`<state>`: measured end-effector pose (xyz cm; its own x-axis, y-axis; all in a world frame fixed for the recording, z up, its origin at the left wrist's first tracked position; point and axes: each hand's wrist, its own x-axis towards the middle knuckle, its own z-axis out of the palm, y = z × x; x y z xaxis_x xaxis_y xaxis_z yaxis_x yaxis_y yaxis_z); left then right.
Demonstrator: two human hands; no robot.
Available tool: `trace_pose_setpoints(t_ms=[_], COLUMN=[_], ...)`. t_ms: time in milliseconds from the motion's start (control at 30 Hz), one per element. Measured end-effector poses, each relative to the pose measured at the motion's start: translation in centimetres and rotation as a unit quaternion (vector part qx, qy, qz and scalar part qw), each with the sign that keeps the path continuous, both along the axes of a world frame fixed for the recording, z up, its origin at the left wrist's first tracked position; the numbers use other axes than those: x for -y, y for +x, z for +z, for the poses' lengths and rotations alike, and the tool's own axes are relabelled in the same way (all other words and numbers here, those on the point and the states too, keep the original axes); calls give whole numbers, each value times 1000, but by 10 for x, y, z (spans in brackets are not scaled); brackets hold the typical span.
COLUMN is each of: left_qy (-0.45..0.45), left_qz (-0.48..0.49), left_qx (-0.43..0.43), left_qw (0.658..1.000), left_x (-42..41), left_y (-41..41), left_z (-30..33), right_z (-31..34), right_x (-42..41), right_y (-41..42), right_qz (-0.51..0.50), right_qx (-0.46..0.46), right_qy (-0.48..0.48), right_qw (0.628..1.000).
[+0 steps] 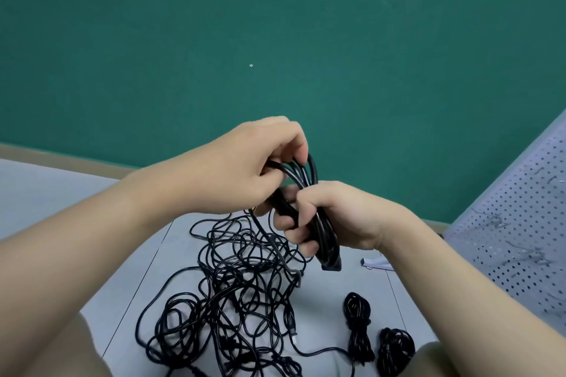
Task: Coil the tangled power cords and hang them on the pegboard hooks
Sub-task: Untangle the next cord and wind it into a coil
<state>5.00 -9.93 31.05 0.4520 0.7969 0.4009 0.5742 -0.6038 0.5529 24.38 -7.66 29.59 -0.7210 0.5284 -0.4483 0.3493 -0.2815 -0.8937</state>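
Head view: grey counter (147,242) under tangled cords (239,291), green wall (275,40) behind, pegboard (517,223) right; left hand (245,168) and right hand (330,217) grip coil (306,190).

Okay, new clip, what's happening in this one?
A person is coiling a black power cord in mid-air: the right hand grips the gathered loops, and the left hand pinches the top of them. A tangled pile of cords lies below, two finished bundles beside it. The pegboard holds none yet.
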Motion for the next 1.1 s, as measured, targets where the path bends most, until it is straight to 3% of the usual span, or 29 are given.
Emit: trace_pose_setpoints(t_ms=[133,267,367,433,533,633,700,767,900,1100], left_qy=[44,-8,-139,-257,-318,-360,-333,-282,-240,-197], left_qz=[5,29,-3,-59,-122,-136,-111,-74,-15,23], left_qx=[-14,10,52,111,127,222,245,206,172,148], left_qw=[999,999,989,958,932,896,904,934,955,969], left_x=[-6,-14,-17,-18,-23,-25,-27,-26,-24,-26], left_y=[-3,-7,-5,-10,-21,-11,-2,3,9,11], left_z=[-5,-12,-18,-19,-20,-28,-34,-34,-29,-26], right_z=[-9,-10,-10,-12,-12,-13,-13,-13,-15,-24], right_x=[-3,-9,-11,-11,-12,-12,-11,-10,-5,0], right_y=[0,5,9,12,16,13,9,8,3,-9], right_qz=[8,35,69,90,112,60,-26,-90,-99,-57], right_qx=[44,17,-3,-6,-7,-8,2,16,12,-24], right_qy=[16,-41,-78,-89,-101,-55,6,70,155,78], right_qw=[999,998,995,992,989,997,1000,993,983,995])
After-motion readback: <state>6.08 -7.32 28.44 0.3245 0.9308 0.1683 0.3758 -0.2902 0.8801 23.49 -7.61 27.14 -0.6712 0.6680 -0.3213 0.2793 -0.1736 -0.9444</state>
